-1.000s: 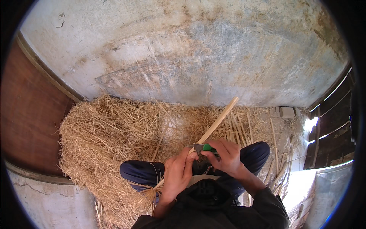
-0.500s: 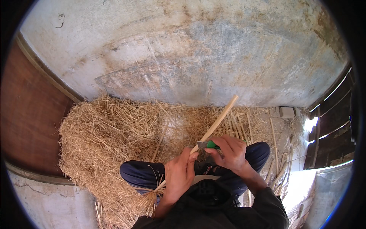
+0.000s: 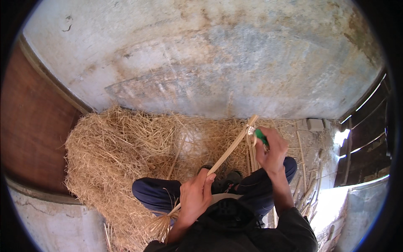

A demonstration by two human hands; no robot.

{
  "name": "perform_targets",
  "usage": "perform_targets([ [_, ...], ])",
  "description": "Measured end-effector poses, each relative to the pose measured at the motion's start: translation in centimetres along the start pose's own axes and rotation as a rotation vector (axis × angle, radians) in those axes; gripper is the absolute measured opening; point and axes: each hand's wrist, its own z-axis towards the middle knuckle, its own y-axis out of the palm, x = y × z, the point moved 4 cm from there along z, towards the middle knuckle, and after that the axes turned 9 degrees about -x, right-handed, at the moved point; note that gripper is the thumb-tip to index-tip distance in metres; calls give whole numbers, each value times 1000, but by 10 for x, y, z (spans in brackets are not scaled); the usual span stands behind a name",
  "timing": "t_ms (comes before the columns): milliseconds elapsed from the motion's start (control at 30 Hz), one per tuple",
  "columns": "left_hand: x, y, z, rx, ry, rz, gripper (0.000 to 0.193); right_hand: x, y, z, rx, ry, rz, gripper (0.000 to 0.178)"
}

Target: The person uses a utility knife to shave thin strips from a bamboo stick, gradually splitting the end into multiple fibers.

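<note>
My left hand (image 3: 195,194) is closed around a pale wooden stick (image 3: 230,152), thumb along its side. The stick slants up and to the right from the fist, and its lower part comes out below the hand. Thin frayed strips (image 3: 160,221) hang at that lower end, by my left forearm. My right hand (image 3: 273,150) grips a green-handled knife (image 3: 260,136), whose blade lies against the stick near its far tip. A thin, pale shaving curls beside the blade.
A big heap of straw (image 3: 113,147) covers the floor on the left. Ahead stands a stained wall (image 3: 210,71). Several sticks (image 3: 308,189) lie at the right, and a grey block (image 3: 315,124) sits by the wall. My crossed legs (image 3: 153,191) are below my hands.
My right hand has slid the knife along the stick, away from my left hand to near the far tip. The stick tip has dipped slightly; my left hand keeps its hold.
</note>
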Motion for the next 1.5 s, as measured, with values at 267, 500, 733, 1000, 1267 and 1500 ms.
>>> perform_targets([
  [267,-6,3,-1,-22,-22,-22,28,8,-1,2,-37,-43,-16,24],
  [500,-32,-3,-27,-84,-160,-36,26,109,-51,14,164,542,-137,25],
  [733,-19,-1,-4,45,-61,-65,26,37,-4,-12,-44,214,51,21],
  [1000,-6,6,7,149,68,-65,30,-36,29,-34,-292,-56,170,33],
  [1267,1,7,5,156,45,-26,36,-47,34,-32,-248,-137,183,34],
  [1500,4,6,4,197,67,-21,37,-49,30,-30,-228,-131,163,31],
])
